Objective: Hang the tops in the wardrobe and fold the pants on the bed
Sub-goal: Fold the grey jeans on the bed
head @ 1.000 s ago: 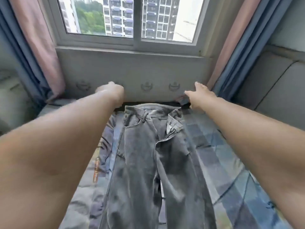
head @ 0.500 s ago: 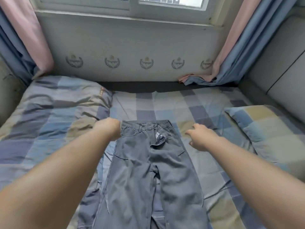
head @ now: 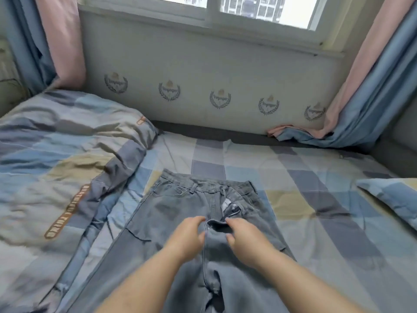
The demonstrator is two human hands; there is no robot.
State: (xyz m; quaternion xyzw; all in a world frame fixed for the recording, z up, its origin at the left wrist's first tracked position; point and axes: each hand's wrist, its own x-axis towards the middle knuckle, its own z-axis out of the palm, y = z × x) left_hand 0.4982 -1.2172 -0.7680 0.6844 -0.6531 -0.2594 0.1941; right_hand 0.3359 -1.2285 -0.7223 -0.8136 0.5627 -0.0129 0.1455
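The grey jeans (head: 198, 213) lie flat on the checked bed sheet (head: 304, 190), waistband away from the person. The left hand (head: 188, 237) and right hand (head: 244, 239) rest at the crotch, just below the open zipper (head: 233, 213). Their fingers (head: 196, 221) pinch the denim fold between them. A rumpled duvet (head: 56, 159) lies left of the fingers.

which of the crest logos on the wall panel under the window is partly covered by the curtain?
The rightmost crest. The pink and blue curtain hanging at the right overlaps its right edge. The other four crests in the row show whole on the wall panel.
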